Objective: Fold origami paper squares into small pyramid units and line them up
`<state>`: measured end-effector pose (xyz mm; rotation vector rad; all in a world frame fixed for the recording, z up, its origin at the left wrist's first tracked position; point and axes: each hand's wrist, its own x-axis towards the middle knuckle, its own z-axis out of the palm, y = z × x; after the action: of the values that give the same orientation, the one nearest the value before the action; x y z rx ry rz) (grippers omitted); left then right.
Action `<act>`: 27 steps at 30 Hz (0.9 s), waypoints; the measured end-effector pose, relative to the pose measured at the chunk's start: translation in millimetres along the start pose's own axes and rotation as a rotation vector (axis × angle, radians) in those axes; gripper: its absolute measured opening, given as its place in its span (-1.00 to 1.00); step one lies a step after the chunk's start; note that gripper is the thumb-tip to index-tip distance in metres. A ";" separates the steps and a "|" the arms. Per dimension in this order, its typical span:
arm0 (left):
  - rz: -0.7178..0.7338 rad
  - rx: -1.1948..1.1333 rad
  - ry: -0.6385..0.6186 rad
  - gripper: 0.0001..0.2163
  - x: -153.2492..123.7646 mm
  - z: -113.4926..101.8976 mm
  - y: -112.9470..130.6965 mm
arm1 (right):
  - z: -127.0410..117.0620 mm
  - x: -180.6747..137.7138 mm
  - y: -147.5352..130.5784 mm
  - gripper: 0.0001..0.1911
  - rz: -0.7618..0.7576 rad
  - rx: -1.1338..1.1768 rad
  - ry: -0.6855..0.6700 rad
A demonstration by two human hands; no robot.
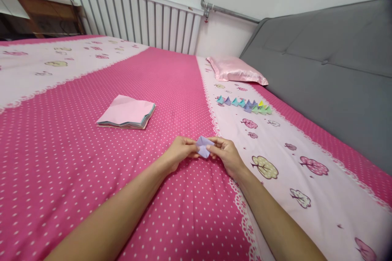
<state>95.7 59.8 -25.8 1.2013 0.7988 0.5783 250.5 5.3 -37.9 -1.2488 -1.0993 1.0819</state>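
Note:
A small folded piece of purple origami paper (203, 147) is held between my two hands, just above the pink dotted bedspread. My left hand (183, 149) pinches its left side between thumb and fingers. On the right side, my right hand (224, 151) grips it the same way, thumb on top. Crease lines and folded flaps show on its face; its underside is hidden. Ahead to the left lies a stack of square coloured paper (127, 112), a pink sheet uppermost. Several small folded paper pieces (245, 105) in teal, purple, green and yellow stand in rows ahead to the right.
The bed's pink and white cover (171, 77) spreads all around. A pink satin pillow (235, 70) rests near the grey padded headboard (321, 61) on the right. Along the far wall run a white radiator (137, 16) and a pipe (232, 13). A wooden desk (49, 10) stands far left.

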 end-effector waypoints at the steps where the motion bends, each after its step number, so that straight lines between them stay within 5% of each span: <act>1: 0.002 -0.013 -0.003 -0.89 0.1 -0.1 -0.4 | 0.0 0.2 0.4 -0.73 0.014 0.014 0.006; 12: 0.111 -0.093 0.075 -0.88 -4.1 4.7 5.8 | -2.7 2.6 1.0 -0.83 0.112 0.205 0.046; 18: 0.205 0.094 0.102 -0.84 -1.5 3.9 2.8 | 0.3 -0.4 -1.6 -0.85 -0.065 0.120 0.026; 24: 0.277 -0.001 0.146 -0.59 -1.2 5.4 4.0 | 1.8 -0.1 -2.0 -0.61 -0.129 0.091 0.048; 27: 0.284 0.007 0.120 -0.61 -2.0 5.3 4.6 | 1.1 0.5 -2.3 -0.66 -0.142 0.079 0.077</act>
<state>98.8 56.5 -20.1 1.3059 0.7361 0.8873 249.5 5.9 -35.6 -1.1233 -1.0599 0.9534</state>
